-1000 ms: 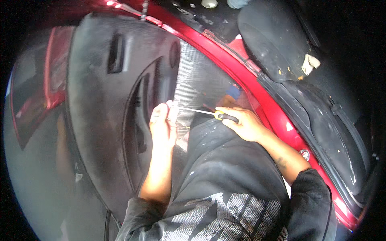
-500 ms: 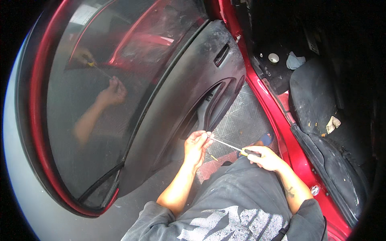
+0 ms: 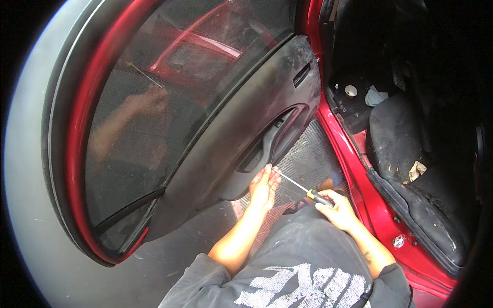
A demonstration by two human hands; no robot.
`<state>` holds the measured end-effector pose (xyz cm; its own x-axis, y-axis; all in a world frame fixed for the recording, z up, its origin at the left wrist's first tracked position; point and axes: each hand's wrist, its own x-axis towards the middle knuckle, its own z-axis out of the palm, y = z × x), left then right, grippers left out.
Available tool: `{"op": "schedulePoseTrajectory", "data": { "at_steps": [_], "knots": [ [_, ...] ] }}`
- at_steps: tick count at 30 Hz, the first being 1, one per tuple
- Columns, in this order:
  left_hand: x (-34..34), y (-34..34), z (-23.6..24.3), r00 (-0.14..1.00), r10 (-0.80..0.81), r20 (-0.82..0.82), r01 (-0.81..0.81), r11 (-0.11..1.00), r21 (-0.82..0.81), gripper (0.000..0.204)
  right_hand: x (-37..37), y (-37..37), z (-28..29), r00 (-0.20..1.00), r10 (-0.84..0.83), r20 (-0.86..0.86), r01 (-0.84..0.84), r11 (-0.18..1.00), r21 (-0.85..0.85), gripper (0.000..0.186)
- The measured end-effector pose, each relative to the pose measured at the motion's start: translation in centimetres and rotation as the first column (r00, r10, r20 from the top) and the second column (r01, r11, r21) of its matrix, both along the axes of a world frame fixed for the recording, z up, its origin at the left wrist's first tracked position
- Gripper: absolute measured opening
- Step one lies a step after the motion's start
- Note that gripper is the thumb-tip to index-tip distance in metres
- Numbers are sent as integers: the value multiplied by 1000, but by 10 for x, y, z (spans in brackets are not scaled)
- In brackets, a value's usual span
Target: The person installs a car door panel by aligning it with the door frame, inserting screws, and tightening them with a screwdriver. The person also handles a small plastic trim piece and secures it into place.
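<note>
A screwdriver (image 3: 319,197) with a long thin metal shaft and a black-and-yellow handle lies between my hands. My right hand (image 3: 338,210) is closed round its handle. My left hand (image 3: 263,191) pinches at the shaft's tip, beside the lower end of the armrest (image 3: 268,143) on the dark door panel (image 3: 221,164); whether a small piece is also in those fingers, I cannot tell. The open door's red-framed window (image 3: 190,102) mirrors my hands and the tool.
At my right are the red sill (image 3: 359,200) and black seat (image 3: 390,133), with a crumpled beige item (image 3: 417,171). Inside lie a white cup (image 3: 351,91) and a pale blue cloth (image 3: 376,96). Below is a checkered floor (image 3: 318,149), with a sandalled foot (image 3: 331,182).
The view has tilted, showing more of the door window. My hands, still on the screwdriver, appear further right in the picture, and my left fingertips are at the armrest's lower end.
</note>
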<state>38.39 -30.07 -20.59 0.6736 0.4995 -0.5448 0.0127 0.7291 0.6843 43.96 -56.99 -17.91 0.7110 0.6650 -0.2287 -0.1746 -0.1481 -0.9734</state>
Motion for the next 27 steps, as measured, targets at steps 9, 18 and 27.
{"op": "schedulePoseTrajectory", "data": {
  "at_steps": [9,18,27],
  "knots": [
    [63,3,4,993,-97,-62,98,995,27,20,47,-3,13,953,16,303,43,981,-187,38],
    [130,8,-16,965,-175,-194,189,981,53,18,89,6,-2,914,-2,407,63,988,-138,48],
    [160,8,-6,944,-192,-268,219,973,73,22,94,15,-27,940,-128,315,146,989,-34,48]
  ]
}}
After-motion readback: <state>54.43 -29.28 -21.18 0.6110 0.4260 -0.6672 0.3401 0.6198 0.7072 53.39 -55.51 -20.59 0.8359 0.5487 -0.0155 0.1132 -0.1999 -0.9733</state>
